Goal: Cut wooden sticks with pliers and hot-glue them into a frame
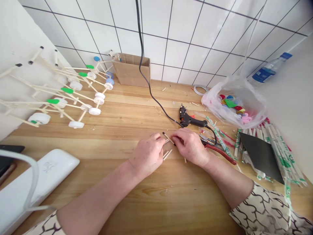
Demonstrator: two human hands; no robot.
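Near the middle of the wooden table (151, 202), my left hand (150, 151) has its fingers pressed together around the ends of short pale sticks. Just right of it, my right hand (189, 145) pinches a short stick with dark ends (168, 138), which slants up to the left between the hands. Two more short sticks (168, 154) lie side by side below, close to my left fingertips. Part of another stick (185, 160) shows under my right hand. Behind my right hand lies a black glue gun (193, 120) with an orange trigger.
Stick models with white wheels (76, 124) stand at left, by a white power bank (52, 169). A cardboard box (133, 70), tape roll (200, 90) and bag of colored caps (234, 101) are at the back. Red-handled pliers (221, 152), black card (261, 156) and wrapped sticks (283, 150) lie right.
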